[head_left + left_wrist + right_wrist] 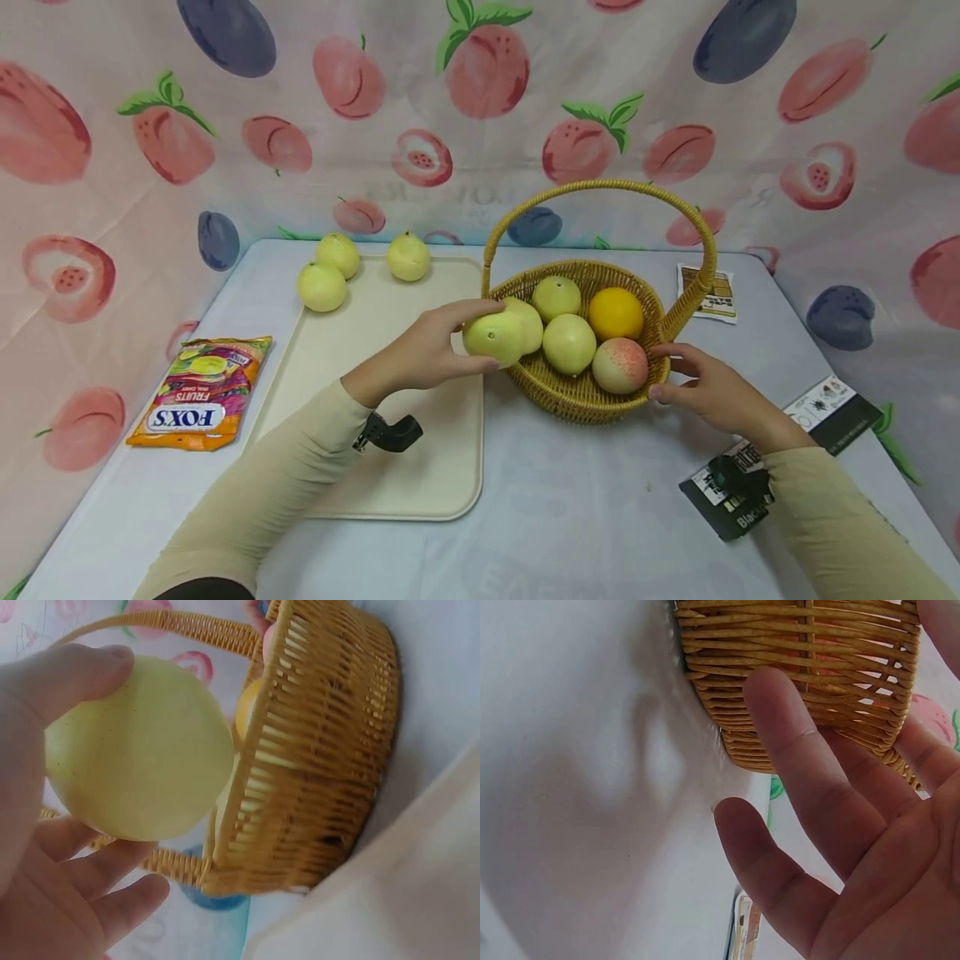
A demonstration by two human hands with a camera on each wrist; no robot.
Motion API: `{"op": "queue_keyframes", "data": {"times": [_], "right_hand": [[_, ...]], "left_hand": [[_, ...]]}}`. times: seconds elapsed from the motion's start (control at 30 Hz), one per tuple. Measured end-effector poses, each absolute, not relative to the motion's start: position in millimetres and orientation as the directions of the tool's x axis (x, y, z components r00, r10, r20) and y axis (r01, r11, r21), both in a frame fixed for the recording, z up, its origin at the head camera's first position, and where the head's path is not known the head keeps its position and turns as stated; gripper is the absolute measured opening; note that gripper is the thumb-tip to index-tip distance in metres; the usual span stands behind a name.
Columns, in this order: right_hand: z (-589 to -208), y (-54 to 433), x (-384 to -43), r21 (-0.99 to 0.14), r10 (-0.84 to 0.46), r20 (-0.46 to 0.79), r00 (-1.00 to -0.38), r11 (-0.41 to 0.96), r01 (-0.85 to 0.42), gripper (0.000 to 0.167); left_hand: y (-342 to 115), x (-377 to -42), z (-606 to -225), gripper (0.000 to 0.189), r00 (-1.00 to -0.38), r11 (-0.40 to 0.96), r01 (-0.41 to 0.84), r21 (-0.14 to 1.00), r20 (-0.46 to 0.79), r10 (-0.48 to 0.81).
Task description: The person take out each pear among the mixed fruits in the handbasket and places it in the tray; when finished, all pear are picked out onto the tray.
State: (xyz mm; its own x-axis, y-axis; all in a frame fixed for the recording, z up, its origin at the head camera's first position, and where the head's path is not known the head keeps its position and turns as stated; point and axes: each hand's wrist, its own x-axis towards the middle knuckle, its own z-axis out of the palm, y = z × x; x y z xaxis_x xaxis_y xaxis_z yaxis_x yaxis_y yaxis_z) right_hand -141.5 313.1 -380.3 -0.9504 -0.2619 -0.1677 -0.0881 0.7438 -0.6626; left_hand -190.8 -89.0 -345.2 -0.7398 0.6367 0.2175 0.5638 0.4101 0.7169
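Note:
My left hand grips a pale green apple at the basket's left rim, thumb on one side and fingers round the other. In the left wrist view the apple overlaps the wicker wall. The wicker basket has a tall arched handle. It holds several more pale green apples, an orange and a pink-and-cream peach. My right hand holds the basket's right rim near the handle's base. In the right wrist view, some fingers lie spread along the wicker's outside.
A cream tray lies left of the basket, with three pale green apples at its far end. A Fox's candy bag is at far left. Behind the basket is a small packet; black-and-white cards lie by the right forearm.

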Motion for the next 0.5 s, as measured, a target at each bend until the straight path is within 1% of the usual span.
{"op": "queue_keyframes", "data": {"times": [0.17, 0.5], "right_hand": [[-379.9, 314.1, -140.6, -0.662, -0.256, -0.176, -0.950, 0.745, -0.078, 0.068], [-380.0, 314.2, -139.4, -0.672, -0.262, -0.173, -0.949, 0.736, -0.081, 0.068]], "left_hand": [[-104.4, -191.2, -346.7, 0.064, -0.760, 0.427, 0.557, 0.712, 0.230, 0.608], [-128.6, -196.1, -350.8, 0.065, -0.831, 0.515, 0.499, 0.697, 0.218, 0.511]]}}
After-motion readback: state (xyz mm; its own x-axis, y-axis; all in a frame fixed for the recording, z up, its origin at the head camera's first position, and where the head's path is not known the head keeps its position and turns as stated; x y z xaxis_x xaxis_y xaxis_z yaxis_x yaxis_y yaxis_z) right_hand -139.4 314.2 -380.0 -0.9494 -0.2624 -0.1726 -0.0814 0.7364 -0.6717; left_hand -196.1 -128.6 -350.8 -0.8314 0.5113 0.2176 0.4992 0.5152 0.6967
